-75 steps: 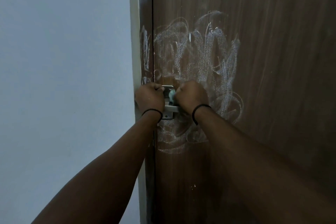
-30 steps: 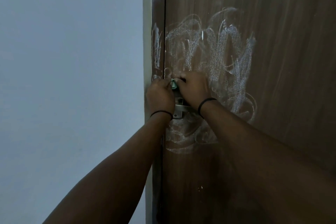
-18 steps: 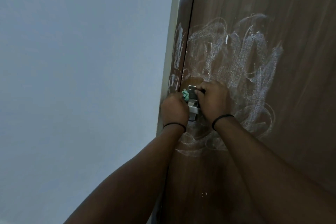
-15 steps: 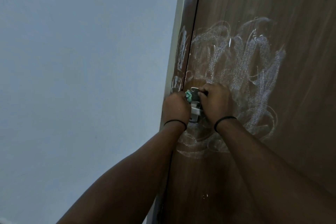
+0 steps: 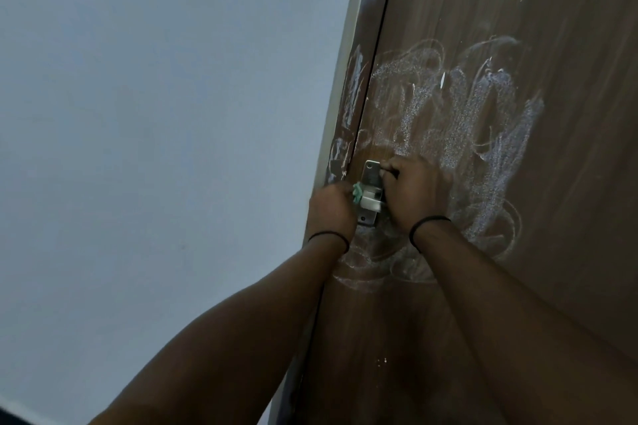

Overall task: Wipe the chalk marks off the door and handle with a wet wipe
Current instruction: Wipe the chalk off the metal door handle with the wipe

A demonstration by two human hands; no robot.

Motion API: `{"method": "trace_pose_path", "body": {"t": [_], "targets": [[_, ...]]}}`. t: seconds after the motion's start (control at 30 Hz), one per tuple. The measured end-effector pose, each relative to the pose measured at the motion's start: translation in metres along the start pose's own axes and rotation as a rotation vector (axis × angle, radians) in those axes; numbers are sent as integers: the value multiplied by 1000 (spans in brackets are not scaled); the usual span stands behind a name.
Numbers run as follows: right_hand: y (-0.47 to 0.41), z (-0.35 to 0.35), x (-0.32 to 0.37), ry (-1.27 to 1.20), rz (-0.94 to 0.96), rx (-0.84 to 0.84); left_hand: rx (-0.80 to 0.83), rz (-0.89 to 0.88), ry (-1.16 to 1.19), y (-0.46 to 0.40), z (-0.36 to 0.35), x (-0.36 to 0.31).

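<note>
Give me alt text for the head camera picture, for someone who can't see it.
Two hands work at a metal door handle: the left hand holds a green wet wipe against it, and the right hand grips it from the other side. White chalk marks cover the brown door around them.

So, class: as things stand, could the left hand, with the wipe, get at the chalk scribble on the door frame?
Probably yes. The left hand grips the green wipe right below the frame chalk, and nothing lies between them; the right hand sits on the handle, off that path.
</note>
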State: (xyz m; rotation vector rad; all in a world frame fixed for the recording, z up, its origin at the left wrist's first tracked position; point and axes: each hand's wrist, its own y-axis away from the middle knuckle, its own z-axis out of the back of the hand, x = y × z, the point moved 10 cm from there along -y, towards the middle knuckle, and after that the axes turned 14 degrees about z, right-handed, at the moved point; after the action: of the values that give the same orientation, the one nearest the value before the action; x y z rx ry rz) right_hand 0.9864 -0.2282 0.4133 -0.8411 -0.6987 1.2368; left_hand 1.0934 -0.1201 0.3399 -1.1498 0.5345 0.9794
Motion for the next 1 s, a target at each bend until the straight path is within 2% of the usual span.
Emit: {"method": "trace_pose_path", "body": {"t": [0.1,0.3,0.5,0.67,0.83,1.0], "targets": [[-3,0,-1,5,-19,22,-57,63,122,-6,10,-8],[0,2,1,17,6,13,-39,154,148,18,-9,30],[-6,-1,1,64,3,67,-116,138,231,5,6,11],[-1,2,2,42,19,21,-17,146,146,25,-19,40],[-4,0,2,41,20,27,-47,307,260,24,-19,56],[1,1,0,-11,16,13,9,407,356,45,-37,65]]}}
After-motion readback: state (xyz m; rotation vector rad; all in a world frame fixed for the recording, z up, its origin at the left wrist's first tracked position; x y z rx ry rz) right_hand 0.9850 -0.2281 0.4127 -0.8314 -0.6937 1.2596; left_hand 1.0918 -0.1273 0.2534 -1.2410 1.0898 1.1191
